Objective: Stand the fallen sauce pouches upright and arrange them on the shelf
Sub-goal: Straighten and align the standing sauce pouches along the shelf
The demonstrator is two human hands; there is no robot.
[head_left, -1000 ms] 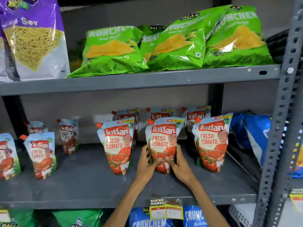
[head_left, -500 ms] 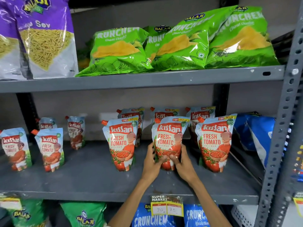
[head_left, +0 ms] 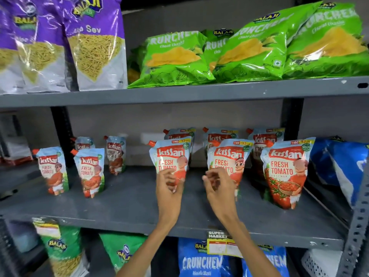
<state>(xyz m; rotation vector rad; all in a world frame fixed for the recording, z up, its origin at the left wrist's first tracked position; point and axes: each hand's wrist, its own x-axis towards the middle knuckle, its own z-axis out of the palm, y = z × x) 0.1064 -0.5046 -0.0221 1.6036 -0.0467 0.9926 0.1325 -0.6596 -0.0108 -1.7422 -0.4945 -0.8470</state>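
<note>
While the front row of sauce pouches stands on the grey middle shelf (head_left: 127, 204), two of them are the step in hand: the left front pouch (head_left: 171, 154) and the middle front pouch (head_left: 229, 156), both upright, labels facing out, spouts at the upper left corner. The left hand (head_left: 168, 182) lies over the lower face of the left front pouch, fingers loosely curled; whether they pinch the film or merely touch it cannot be told through the motion blur. The right hand (head_left: 216, 183) sits before the base of the middle front pouch, fingers likewise half curled and blurred, with no firm grasp evident. To the right stands a third front pouch (head_left: 285, 172), clear of both hands; a back row (head_left: 221, 134) stands behind, partly hidden. Farther left, smaller pouches (head_left: 89, 172) stand well apart. Judged good practice: press each gusseted base flat, square the label forward, even the gaps to match the right neighbour, and let go gently, since the soft, bottom-heavy film may tip and knock over the row behind.
</note>
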